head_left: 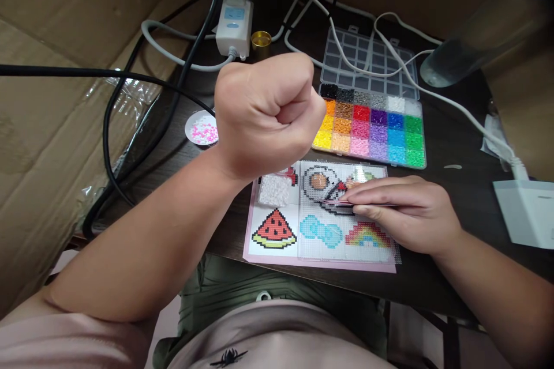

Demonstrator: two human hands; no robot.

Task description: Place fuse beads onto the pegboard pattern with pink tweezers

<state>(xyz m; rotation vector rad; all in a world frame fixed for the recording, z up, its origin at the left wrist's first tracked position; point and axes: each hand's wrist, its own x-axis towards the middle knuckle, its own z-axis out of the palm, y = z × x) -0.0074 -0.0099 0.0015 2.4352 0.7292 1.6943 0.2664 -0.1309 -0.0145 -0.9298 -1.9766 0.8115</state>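
Left hand (267, 114): raised, closed fist | right hand (404, 212): low, pinching tweezers (340, 203) over pegboard (320, 254)

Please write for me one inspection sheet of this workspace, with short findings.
Surface: dark wood-grain table; thin pale scrap at right.
Job's things: clear plastic pegboard over printed pattern sheet; open divided box of coloured beads; small clear box of white beads; round white dish with pink and white beads.
Clutter: small round gold container, blurred clear cylinder.
Grippers: two bare hands; left hand raised in a fist, contents hidden; right hand pinches a thin pink tool over the pegboard.
Cables: black cables at left; white cables, crossing the bead box's lid; white power strip.
Surroundings: brown cardboard walls; other people: nothing seen.
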